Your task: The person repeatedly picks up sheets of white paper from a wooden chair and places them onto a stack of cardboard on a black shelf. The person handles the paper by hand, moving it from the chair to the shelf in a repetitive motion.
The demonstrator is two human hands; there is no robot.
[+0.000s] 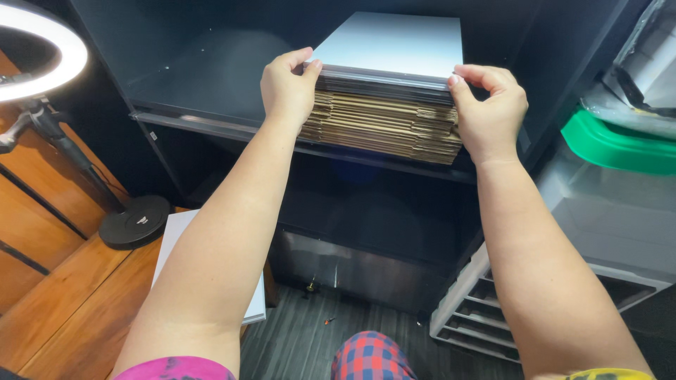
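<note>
Left of the stack of flat cardboard sheets point(384, 123), a lit ring lamp point(42, 53) stands on the wooden floor. The stack lies on a dark shelf point(211, 77). The left hand point(287, 88) pinches the white top sheet point(394, 43) at its front left corner, fingers clenched on it; the right hand point(489, 109) grasps the right corner likewise. By my judgement the sheet is barely lifted, nearly all of it resting on the stack. A green-lidded bin point(612, 144) sits right of the stack.

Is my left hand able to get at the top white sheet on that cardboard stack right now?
Probably yes: the left hand already pinches the white sheet at its front corner atop the cardboard stack.
</note>
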